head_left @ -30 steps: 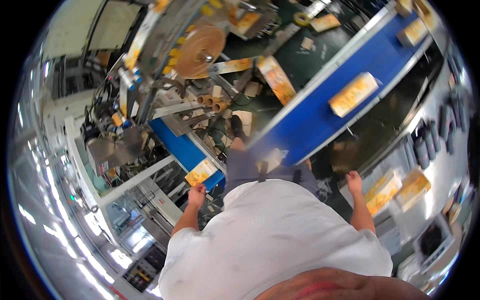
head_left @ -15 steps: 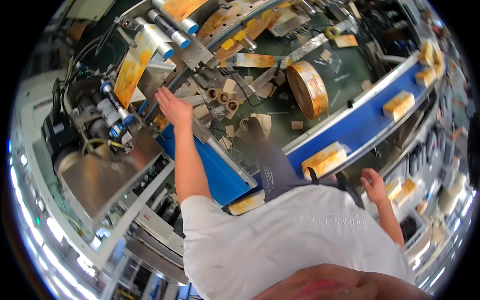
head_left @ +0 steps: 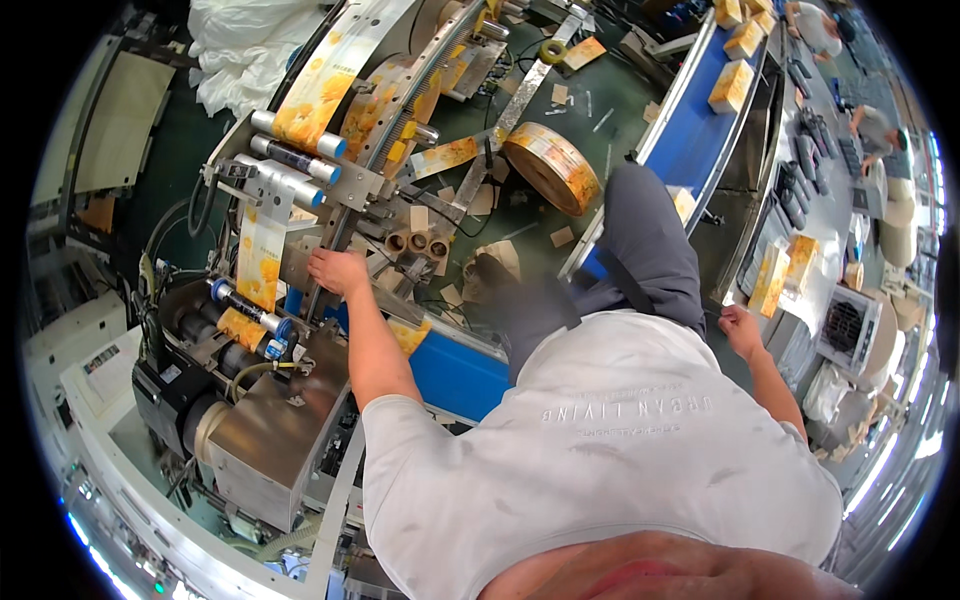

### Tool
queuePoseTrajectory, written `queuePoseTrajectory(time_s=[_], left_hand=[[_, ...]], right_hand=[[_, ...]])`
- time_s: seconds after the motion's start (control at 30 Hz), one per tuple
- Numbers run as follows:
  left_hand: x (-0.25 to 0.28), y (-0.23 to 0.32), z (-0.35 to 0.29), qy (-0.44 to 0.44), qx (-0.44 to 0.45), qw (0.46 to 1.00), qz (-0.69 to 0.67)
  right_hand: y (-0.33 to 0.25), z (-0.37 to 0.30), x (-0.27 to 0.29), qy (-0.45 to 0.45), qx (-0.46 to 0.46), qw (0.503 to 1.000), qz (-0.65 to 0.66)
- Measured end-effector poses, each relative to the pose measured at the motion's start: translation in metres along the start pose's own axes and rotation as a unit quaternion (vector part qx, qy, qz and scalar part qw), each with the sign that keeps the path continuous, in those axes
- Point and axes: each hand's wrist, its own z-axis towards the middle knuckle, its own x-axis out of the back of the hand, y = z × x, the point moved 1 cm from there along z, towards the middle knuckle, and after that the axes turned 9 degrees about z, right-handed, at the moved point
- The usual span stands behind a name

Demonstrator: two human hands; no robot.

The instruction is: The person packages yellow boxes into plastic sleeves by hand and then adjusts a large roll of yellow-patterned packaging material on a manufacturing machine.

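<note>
My left hand reaches out to the machine, its fingers bent over the edge of the metal machine frame. Beside it a printed yellow-orange film web runs down from the rollers to a lower roller. My right hand hangs out at my right side near the conveyor edge. Its fingers are curled in, and I see nothing in them. Below my left forearm lies a blue belt with a piece of printed film at its end.
A large roll of printed film stands on the green floor among cardboard scraps and tubes. On the right, a blue conveyor carries wrapped packs. More packs lie on a metal table. People are at the far right.
My view has shifted and my body has turned. One leg has come up beside the conveyor. My left hand's fingers have bent onto the frame, and my right hand's loose fingers have curled in.
</note>
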Motion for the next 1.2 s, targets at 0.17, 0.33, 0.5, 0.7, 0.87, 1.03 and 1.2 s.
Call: queuePoseTrajectory(time_s=[0.17,0.33,0.5,0.7,0.87,1.03,1.2], left_hand=[[-0.008,-0.012,-0.006,0.01,0.006,1.0,0.002],[-0.004,-0.004,-0.02,0.035,-0.009,0.999,-0.03],[-0.017,-0.009,-0.019,0.106,0.0,0.992,-0.062],[-0.028,0.024,-0.007,0.144,0.067,0.987,-0.032],[-0.066,0.029,0.007,0.192,0.055,0.98,-0.001],[-0.071,0.023,0.001,0.245,0.142,0.959,0.031],[-0.106,0.231,-0.091,0.019,0.392,0.874,0.286]], right_hand=[[0.026,-0.005,-0.026,-0.082,-0.007,0.995,-0.053],[0.006,0.052,-0.045,-0.031,0.081,0.994,-0.07],[-0.113,0.153,-0.029,-0.07,0.204,0.963,-0.159],[-0.254,0.241,0.015,-0.069,0.304,0.944,-0.103],[-0.273,0.333,0.064,-0.14,0.425,0.87,-0.206],[-0.29,0.562,0.093,-0.252,0.429,0.851,-0.166],[-0.256,0.841,0.036,-0.175,0.494,0.851,-0.041]])
